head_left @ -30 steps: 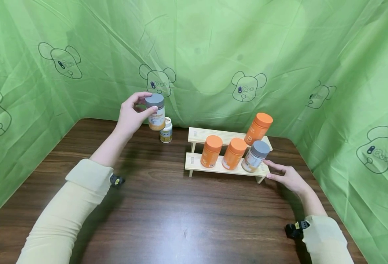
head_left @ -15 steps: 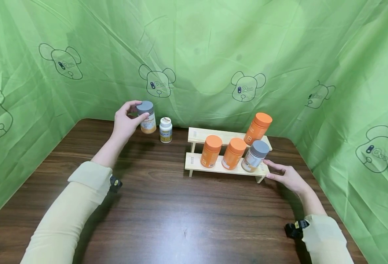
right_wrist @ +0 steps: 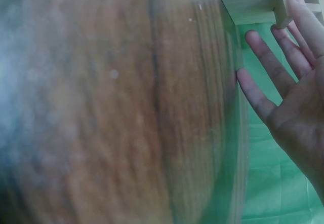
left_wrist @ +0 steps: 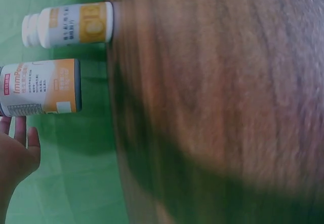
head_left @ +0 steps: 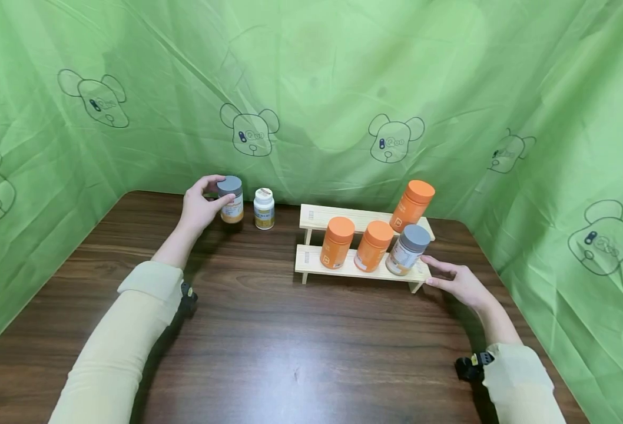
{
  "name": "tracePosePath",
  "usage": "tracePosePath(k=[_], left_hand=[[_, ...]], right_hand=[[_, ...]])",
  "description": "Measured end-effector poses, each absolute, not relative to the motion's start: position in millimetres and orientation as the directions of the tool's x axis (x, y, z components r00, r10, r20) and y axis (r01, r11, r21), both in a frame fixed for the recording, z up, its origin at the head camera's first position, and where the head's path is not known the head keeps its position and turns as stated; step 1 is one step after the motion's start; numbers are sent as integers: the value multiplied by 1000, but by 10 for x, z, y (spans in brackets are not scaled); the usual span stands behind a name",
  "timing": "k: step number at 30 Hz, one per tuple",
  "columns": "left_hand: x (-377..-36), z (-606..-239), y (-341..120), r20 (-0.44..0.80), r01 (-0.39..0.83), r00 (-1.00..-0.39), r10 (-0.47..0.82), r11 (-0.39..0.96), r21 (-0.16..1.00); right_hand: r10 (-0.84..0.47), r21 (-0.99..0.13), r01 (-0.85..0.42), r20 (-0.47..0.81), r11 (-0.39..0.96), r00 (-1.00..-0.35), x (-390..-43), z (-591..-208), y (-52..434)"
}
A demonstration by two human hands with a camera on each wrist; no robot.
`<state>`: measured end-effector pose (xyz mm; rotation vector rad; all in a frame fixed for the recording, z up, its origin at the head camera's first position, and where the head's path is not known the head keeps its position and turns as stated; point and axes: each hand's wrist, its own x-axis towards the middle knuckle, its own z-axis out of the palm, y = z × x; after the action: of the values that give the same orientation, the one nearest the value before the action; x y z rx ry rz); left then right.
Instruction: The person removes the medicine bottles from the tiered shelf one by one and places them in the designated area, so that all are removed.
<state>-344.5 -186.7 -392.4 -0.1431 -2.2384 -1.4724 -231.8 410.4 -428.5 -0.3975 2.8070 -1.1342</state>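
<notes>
- The left hand point(head_left: 201, 203) gripped the grey-capped orange bottle point(head_left: 231, 199), which stood on the dark wooden table point(head_left: 269, 330), upper left of the frame.
- The right hand point(head_left: 457, 281) lay open, touching the small wooden step shelf point(head_left: 354, 268), where four bottles already stood.

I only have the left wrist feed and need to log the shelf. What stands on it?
Observer: On the wooden rack, one orange bottle stands on the upper step; two orange bottles and a grey-capped bottle stand on the lower.
Operator: Where is the right hand?
Observer: The right hand lies open at the rack's right end, fingers straight.
Operator: What does the left hand grip?
Observer: The left hand holds the grey-lidded bottle near its lid, beside the white bottle.
</notes>
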Motion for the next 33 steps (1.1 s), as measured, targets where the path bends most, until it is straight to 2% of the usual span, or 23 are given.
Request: tracePosePath(k=[4,11,22,33], left_hand=[[-3496,-3999,-1859,390,304,-907,-161,391,869],[-3568,-4078,-1835,337,277,-926,-170,303,912],[-3615,-4201,-1830,257,203,-952,-166,284,937],[-3636,-4214,-1826,264,214,-952,-155,277,937]], right_hand=[[-276,-715,-205,18,668,-961,-2316,-4278,4106],[-274,-691,-210,19,691,-962,-2333,-4287,4111],[-279,-717,-205,14,666,-960,-2341,-4317,4132],[-278,-726,-205,21,656,-960,-2337,-4305,4111]])
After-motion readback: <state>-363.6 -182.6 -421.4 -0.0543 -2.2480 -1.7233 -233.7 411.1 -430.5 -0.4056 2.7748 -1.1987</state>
